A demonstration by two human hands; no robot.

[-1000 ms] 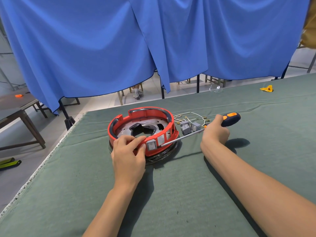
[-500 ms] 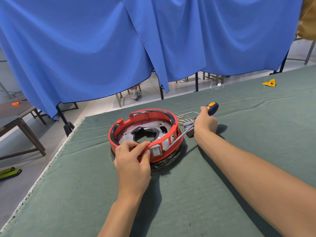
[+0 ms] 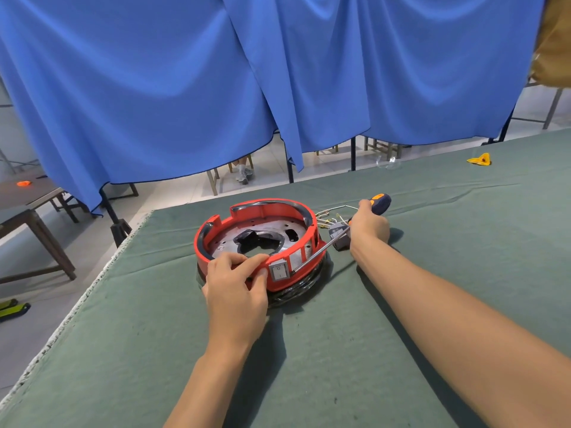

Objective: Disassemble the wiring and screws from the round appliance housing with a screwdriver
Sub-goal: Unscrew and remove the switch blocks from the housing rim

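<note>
Two hands at work on a table [image 3: 432,304] covered in green cloth, with a blue curtain [image 3: 185,88] hanging along its far side. Round red housing [image 3: 259,242] sits near the table's far left corner, open side up, a metal plate with a ragged central hole showing inside; black cord is coiled under its near edge. My left hand [image 3: 236,291] grips the near rim of the housing, fingers curled over the top edge and thumb against the outer wall, just left of the grey rocker switch [image 3: 279,271] set in that wall. My right hand [image 3: 369,225] is wrapped round the screwdriver [image 3: 321,250], its blue and orange handle sticking out past my thumb; the steel shaft slants down and left, and its tip meets the housing wall just right of the switch. Behind the shaft, beside the housing's right side, lie small grey parts [image 3: 338,234] with loose thin wires [image 3: 329,213] trailing on the cloth. Far off to the right, a small yellow scrap [image 3: 479,159] rests on the table.
</note>
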